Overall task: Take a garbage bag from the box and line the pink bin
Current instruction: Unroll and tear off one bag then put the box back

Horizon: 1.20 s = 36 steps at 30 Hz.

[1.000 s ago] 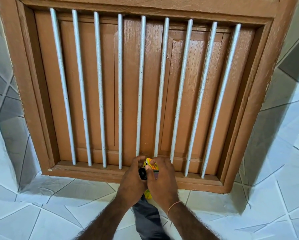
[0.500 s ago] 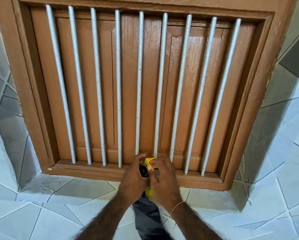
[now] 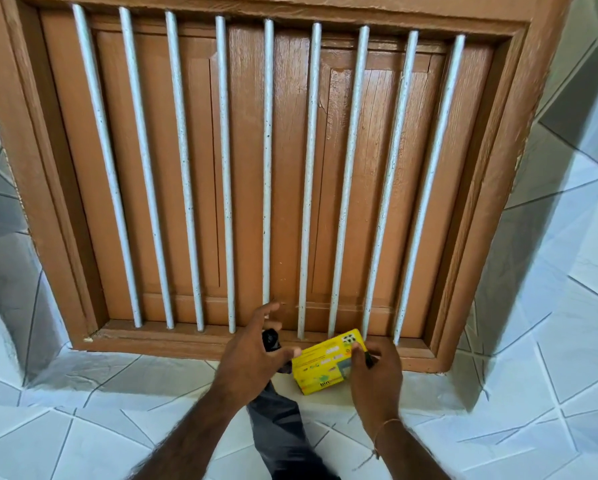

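Right hand (image 3: pixel 377 368) grips yellow box (image 3: pixel 320 363); left hand (image 3: pixel 252 351) seemingly pinches dark bag (image 3: pixel 277 420)

Box (image 3: pixel 327 363): bright yellow, printed with small green, white and black markings; a black-and-white spotted emblem sits at its upper right corner. Garbage bag (image 3: pixel 283 434): dark grey, with a black rolled end above. Window shutter (image 3: pixel 242 168): orange-brown wood with vertical grain lines. Window frame (image 3: pixel 477 237): matching brown, chipped to pale spots in places. Bars (image 3: pixel 266 168): whitish grey, flecked with dark specks. Wall tiles (image 3: pixel 550 341): white to pale blue-grey, crossed by thin dark diagonal lines. Wrist thread (image 3: pixel 386 427): orange-tan.
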{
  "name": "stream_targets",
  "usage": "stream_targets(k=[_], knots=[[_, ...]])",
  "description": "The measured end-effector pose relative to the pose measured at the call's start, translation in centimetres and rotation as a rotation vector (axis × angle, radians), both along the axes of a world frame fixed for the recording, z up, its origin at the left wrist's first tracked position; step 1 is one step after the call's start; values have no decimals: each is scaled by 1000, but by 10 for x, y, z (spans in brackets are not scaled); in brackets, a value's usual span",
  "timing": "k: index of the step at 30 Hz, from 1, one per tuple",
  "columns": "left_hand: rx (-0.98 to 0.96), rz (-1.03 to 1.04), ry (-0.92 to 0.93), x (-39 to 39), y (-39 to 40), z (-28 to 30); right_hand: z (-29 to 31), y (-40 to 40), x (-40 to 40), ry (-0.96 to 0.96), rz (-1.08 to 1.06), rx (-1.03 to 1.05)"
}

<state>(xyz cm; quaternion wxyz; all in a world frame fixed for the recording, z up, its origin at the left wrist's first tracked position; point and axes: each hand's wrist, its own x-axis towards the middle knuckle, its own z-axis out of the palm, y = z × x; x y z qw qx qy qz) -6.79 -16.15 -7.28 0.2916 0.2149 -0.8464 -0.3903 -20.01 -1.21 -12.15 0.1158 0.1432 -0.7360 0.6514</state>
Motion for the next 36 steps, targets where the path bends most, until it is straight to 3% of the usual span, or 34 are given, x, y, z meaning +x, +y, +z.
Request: stream_targets(k=[8, 16, 25, 27, 31, 33, 36], knots=[[5, 47, -9, 3, -1, -8, -28, 20, 6, -20, -32, 182], [-65, -39, -274, 3, 15, -24, -30, 16, 1, -7, -59, 190], [36, 39, -157, 8, 27, -18, -29, 40, 47, 175, -139, 185], [131, 21, -43, 14, 35, -3, -18, 46, 69, 190, 21, 157], [372, -135, 80, 30, 73, 27, 5, 56, 105, -86, 601, 126], [392, -193, 108, 42, 92, 36, 11, 72, 112, -142, 740, 119], [393, -169, 201, 55, 116, 45, 9, 108, 114, -71, 816, 355]])
